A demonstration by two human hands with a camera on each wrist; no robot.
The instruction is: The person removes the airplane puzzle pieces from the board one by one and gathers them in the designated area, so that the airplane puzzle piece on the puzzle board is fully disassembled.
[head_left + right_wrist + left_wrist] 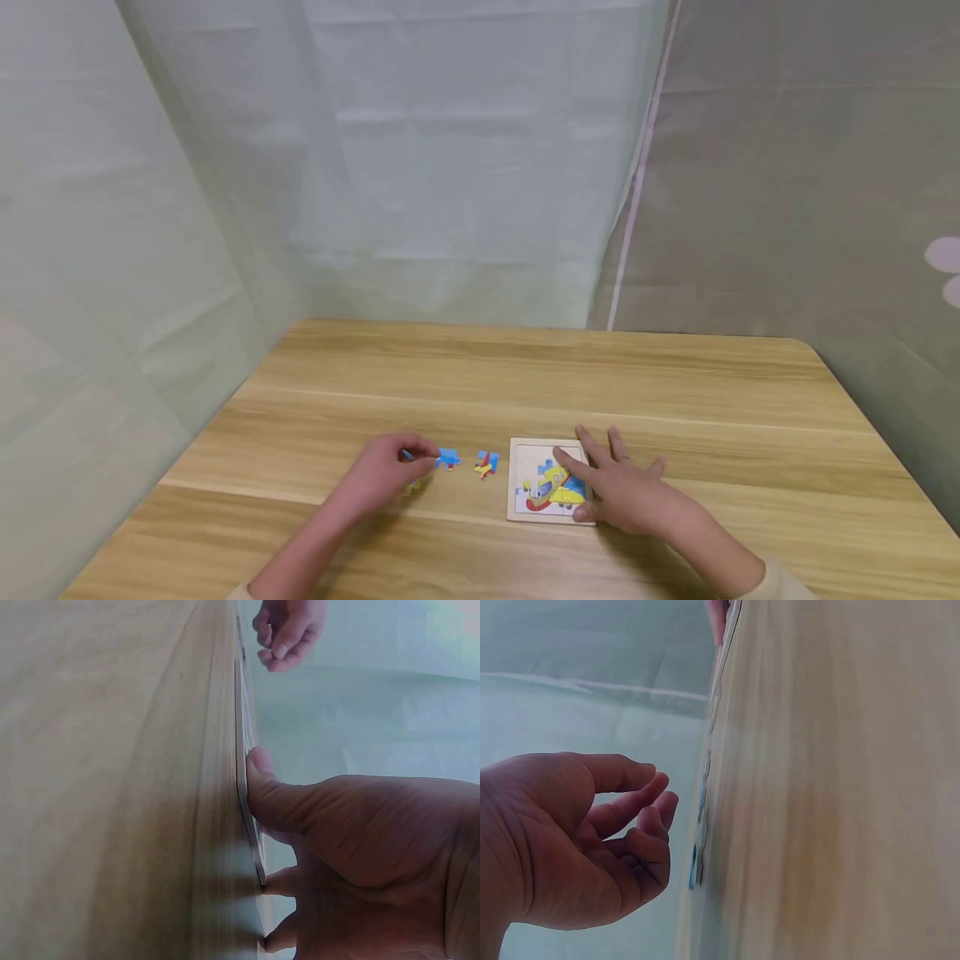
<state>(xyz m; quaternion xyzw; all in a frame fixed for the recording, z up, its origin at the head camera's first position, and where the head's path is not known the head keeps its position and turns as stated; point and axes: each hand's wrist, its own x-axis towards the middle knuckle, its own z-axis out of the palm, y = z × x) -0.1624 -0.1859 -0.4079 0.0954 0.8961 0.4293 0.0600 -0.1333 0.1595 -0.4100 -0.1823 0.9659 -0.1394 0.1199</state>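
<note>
A square jigsaw tray (513, 475) with a pale rim lies on the table, partly filled with joined yellow, blue and red pieces (555, 483). My right hand (633, 496) rests on its right side with fingers spread; in the right wrist view the thumb (260, 761) lies on the tray's edge. To the tray's left are a loose blue puzzle piece (448, 457) and a blue, red and yellow puzzle piece (487, 465). Over more pieces, partly hidden, hovers my left hand (382, 473). Its fingers are loosely bent, with nothing between thumb and fingertips in the left wrist view.
The wood-grain table (480, 375) stretches behind and to both sides of the tray. Pale hanging cloth (465, 167) stands beyond its far edge, with a darker grey cloth (750, 208) on the right.
</note>
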